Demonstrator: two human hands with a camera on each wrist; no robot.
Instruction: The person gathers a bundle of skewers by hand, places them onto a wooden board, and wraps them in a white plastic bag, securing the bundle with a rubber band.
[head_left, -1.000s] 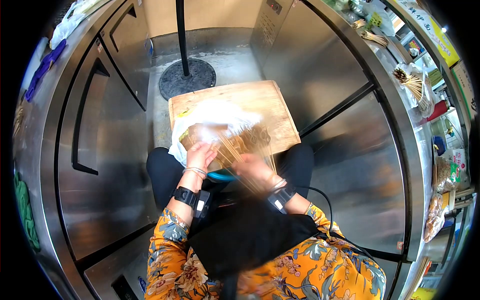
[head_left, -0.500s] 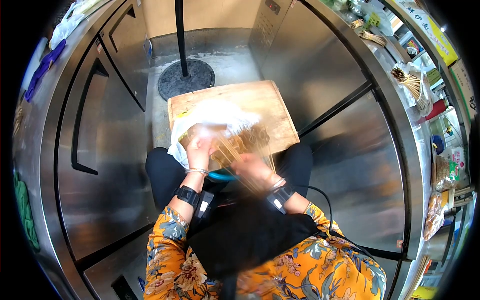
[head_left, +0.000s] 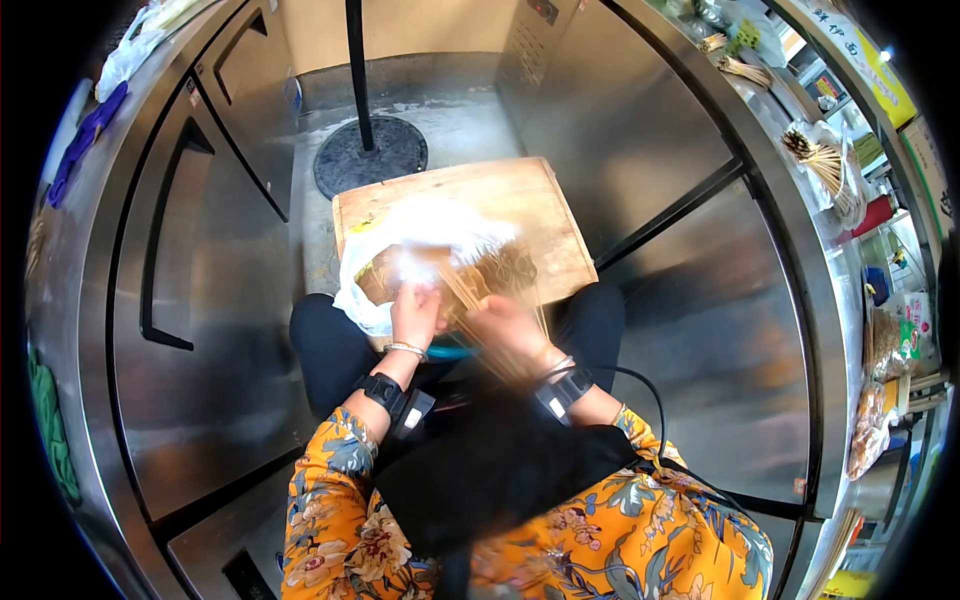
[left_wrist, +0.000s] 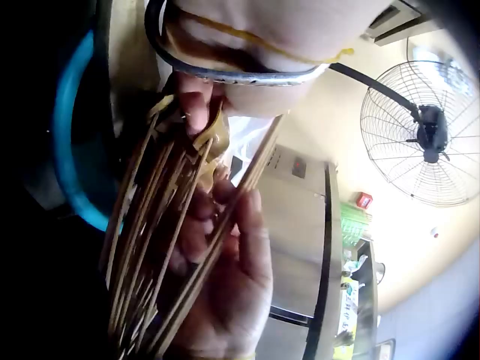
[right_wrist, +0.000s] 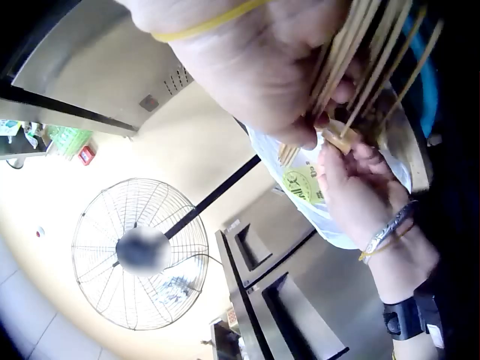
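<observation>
Meanwhile the left hand (head_left: 415,315) had come back from the white bag (head_left: 430,225), where it reached half a second earlier, to the near edge of the wooden board (head_left: 540,215). It sat just beside the right hand (head_left: 510,330). That suggested a fresh bit had been fetched and was being brought to a stick. In the right wrist view its thumb and fingertips (right_wrist: 352,161) were closed in a pinch on a small tan piece (right_wrist: 339,137). The right hand's fingers were curled round a fanned bundle of skewers (head_left: 470,290), whose far ends lay over the board's near half.

Both hands and the bag's contents were smeared by motion in the head view, so what the piece was could not be told. The skewer tips were hidden behind fingers, and a blue rim (head_left: 450,352) below the board's near edge was mostly covered.
</observation>
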